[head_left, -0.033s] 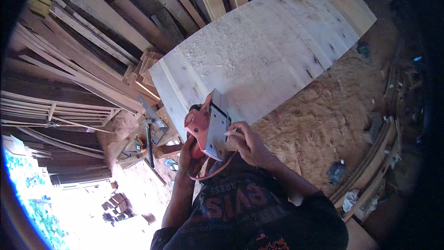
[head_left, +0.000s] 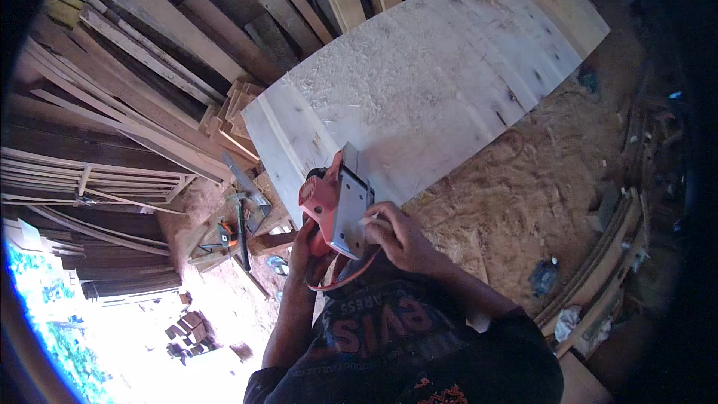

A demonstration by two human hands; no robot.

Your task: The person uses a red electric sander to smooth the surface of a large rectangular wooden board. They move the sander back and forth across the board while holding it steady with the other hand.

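My left hand [head_left: 301, 248] grips a red electric planer [head_left: 321, 200] from below. The planer is tipped up on its side, so its flat metal sole [head_left: 346, 213] faces towards my right hand. That right hand [head_left: 404, 239] is closed, with thumb and fingers drawn together right beside the sole. Something small and pale shows at its fingertips, too small to name. A red cord [head_left: 336, 284] loops under the planer. Beyond the tool lies a broad panel of joined wooden boards [head_left: 449, 67], strewn with shavings.
Long planks [head_left: 217, 30] lean at the back left. Wood offcuts [head_left: 238, 105] are stacked by the panel's left corner. A hand saw [head_left: 250, 187] and an orange-and-black tool [head_left: 226, 233] lie left of me. Sawdust [head_left: 508, 209] covers the ground at right, with curved boards [head_left: 598, 269] farther right.
My right hand has shifted slightly down along the planer's sole. The planer and my left hand have hardly moved.
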